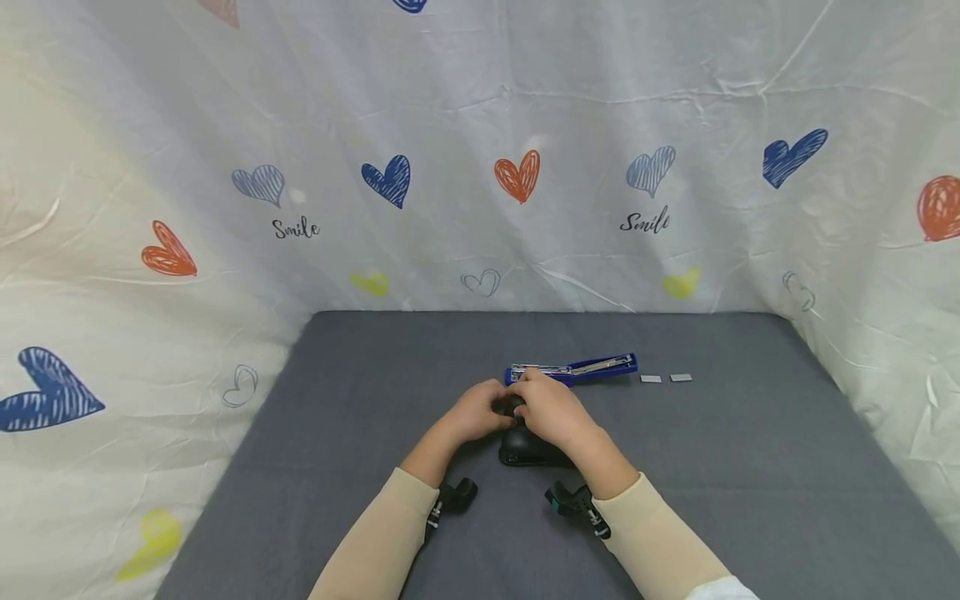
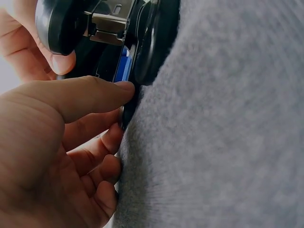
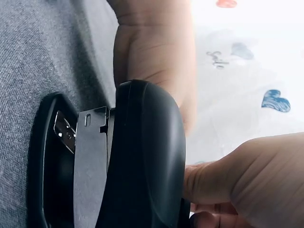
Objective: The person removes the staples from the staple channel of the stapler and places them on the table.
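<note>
A black stapler (image 1: 528, 447) stands on the grey cloth in front of me, both hands at its far end. My left hand (image 1: 474, 410) pinches a low part of it; in the left wrist view the thumb (image 2: 102, 97) lies on its edge with the fingers curled underneath. Seen from the right wrist, my right hand (image 3: 266, 180) grips its end with thumb and fingers, behind the black top cover (image 3: 156, 156). The metal magazine (image 3: 90, 166) shows between cover and base. Just beyond the hands lies a blue stapler (image 1: 607, 365), folded wide open, partly hidden by the right hand.
Two small staple strips (image 1: 650, 379) lie side by side to the right of the blue stapler. Grey cloth (image 1: 750, 467) covers the table, and a white curtain (image 1: 450, 242) with printed hearts hangs behind and at both sides.
</note>
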A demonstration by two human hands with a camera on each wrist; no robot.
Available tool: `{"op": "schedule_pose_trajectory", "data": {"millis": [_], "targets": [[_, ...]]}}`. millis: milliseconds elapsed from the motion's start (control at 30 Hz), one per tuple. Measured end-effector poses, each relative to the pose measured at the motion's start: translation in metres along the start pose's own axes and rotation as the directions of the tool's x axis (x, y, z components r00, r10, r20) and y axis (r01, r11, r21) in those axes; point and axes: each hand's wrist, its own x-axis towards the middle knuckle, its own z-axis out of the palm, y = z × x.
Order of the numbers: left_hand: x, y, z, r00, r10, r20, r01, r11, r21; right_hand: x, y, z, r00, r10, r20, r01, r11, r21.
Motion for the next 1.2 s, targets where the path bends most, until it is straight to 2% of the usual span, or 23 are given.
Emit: {"op": "schedule_pose_trajectory", "data": {"millis": [233, 467, 800, 1067, 1200], "targets": [[0.001, 0.001, 0.001, 1.000, -0.021, 0.000, 0.021, 1.000, 0.004, 0.001, 0.003, 0.002, 0.999, -0.034, -0.012, 0.034, 0.999, -0.022], [-0.001, -0.001, 0.002, 1.000, 0.005, -0.004, -0.005, 1.000, -0.002, -0.001, 0.005, -0.004, 0.997, -0.074, -0.035, 0.073, 0.997, -0.037], [-0.005, -0.002, 0.003, 1.000, -0.010, -0.016, 0.009, 0.999, -0.048, -0.014, 0.007, -0.029, 0.994, -0.055, -0.099, 0.058, 0.998, 0.028], [-0.004, -0.001, 0.003, 0.999, -0.011, -0.032, 0.009, 0.998, -0.061, -0.029, 0.019, -0.043, 0.980, -0.093, -0.176, 0.087, 0.995, -0.045], [-0.003, -0.004, 0.003, 0.999, -0.004, -0.036, 0.002, 0.998, -0.060, -0.036, 0.025, -0.053, 0.977, -0.082, -0.197, 0.071, 0.996, -0.060]]}}
